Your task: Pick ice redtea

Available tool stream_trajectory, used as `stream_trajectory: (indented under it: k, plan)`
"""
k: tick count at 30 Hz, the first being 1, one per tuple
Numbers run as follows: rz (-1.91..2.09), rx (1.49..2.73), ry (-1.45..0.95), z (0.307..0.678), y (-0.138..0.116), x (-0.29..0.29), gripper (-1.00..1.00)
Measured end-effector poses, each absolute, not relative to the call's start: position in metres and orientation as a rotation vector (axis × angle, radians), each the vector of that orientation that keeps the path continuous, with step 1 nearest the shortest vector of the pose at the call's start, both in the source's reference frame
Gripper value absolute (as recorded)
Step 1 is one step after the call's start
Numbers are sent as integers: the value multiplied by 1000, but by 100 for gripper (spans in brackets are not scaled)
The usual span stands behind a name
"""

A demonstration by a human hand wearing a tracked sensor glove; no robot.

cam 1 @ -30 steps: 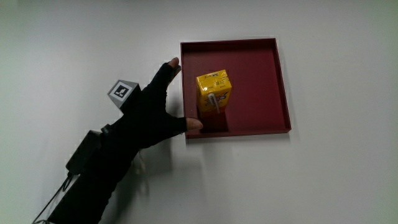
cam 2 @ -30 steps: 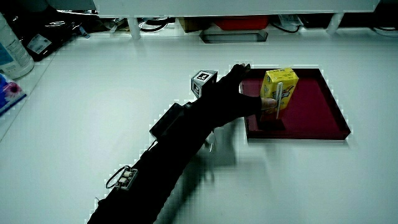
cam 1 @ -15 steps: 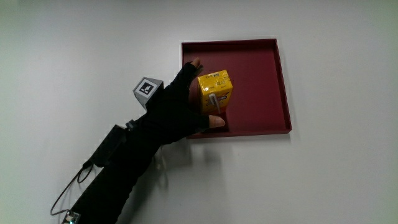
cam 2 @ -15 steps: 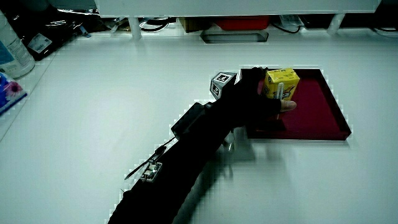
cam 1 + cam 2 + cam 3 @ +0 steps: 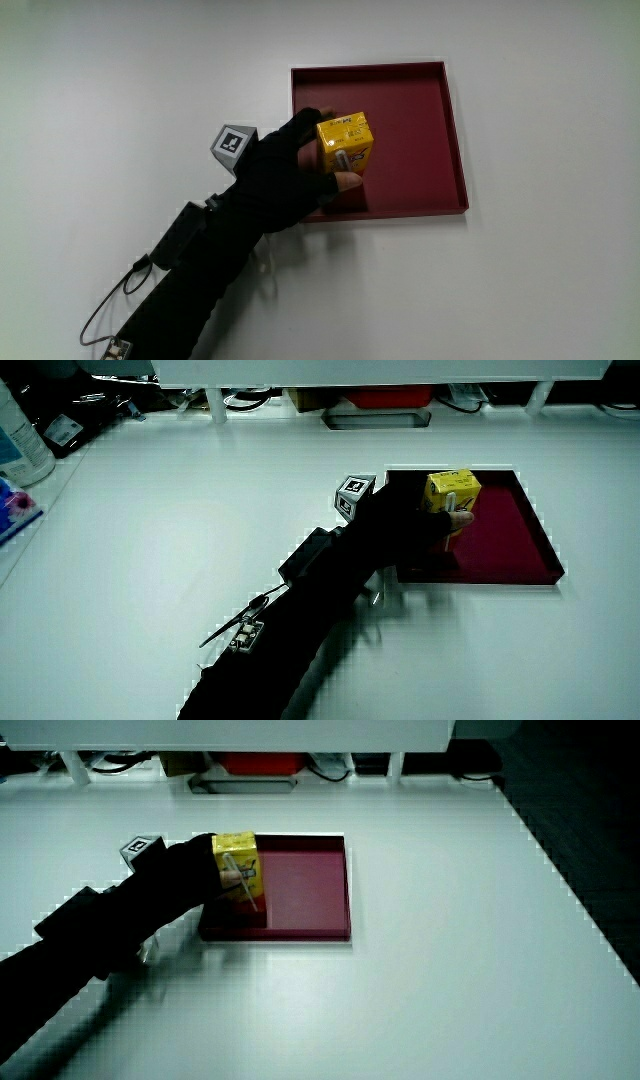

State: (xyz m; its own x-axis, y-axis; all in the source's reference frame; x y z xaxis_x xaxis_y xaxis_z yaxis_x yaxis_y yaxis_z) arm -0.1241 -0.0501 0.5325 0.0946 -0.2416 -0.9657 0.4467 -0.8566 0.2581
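From here the main view is evenly lit from overhead: the plain white table (image 5: 540,290) reads bright with no glare, and only a soft faint shadow sits under the black-gloved forearm (image 5: 190,290). Both side views run dimmer with a cool cast, their upper area dark, and a diffuse shadow lies on the table beside the forearm (image 5: 300,630). Edges of the dark red square tray (image 5: 540,560) and glove look jagged and blocky there.

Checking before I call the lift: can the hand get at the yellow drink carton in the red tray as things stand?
Yes, it looks so. The hand is already wrapped around the yellow carton, which stands alone in the red tray. Nothing else crowds it, and the tray's low rim seems no obstacle.
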Motion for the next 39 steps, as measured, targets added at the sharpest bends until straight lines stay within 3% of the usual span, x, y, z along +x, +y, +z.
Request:
stream_trajectory:
  k: [10,17,26,39]
  plan:
    - [-1851,1949,188,533,-53,-130,71]
    - [-1885,1924,206,534,-53,-131,100]
    - [-1912,1907,243,527,-52,-131,100]
    - [-2006,1847,423,466,-43,-122,100]
